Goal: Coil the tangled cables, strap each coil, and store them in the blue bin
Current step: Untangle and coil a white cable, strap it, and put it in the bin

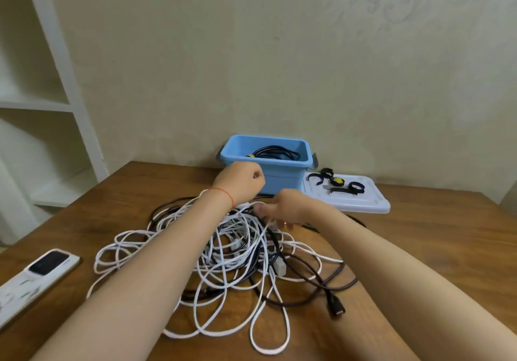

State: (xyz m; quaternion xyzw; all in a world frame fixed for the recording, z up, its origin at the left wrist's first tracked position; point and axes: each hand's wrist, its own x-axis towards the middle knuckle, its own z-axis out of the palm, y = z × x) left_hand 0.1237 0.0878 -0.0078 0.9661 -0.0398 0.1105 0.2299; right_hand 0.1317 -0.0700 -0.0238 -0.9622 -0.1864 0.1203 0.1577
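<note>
The cables [237, 248] lie tangled mid-bench, the bin [267, 162] at 12 o'clock. They look light and limp; take one near a plug. Left hand [242, 181] is clenched, its hold hidden; right hand [282, 206] pinches a white strand.

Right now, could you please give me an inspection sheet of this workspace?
Surface: wooden table, bare wood to the right.
Job's things: blue bin at the far edge, one black coil inside; black straps lie on the white lid beside it.
Clutter: a phone on a white case at the left edge.
Grippers: left hand is fisted above the pile, what it grips cannot be told; right hand pinches a white cable, blurred.
Cables: tangled pile of white and dark cables mid-table; a dark plug lies at its right.
Surroundings: white shelving left, pale wall behind.
</note>
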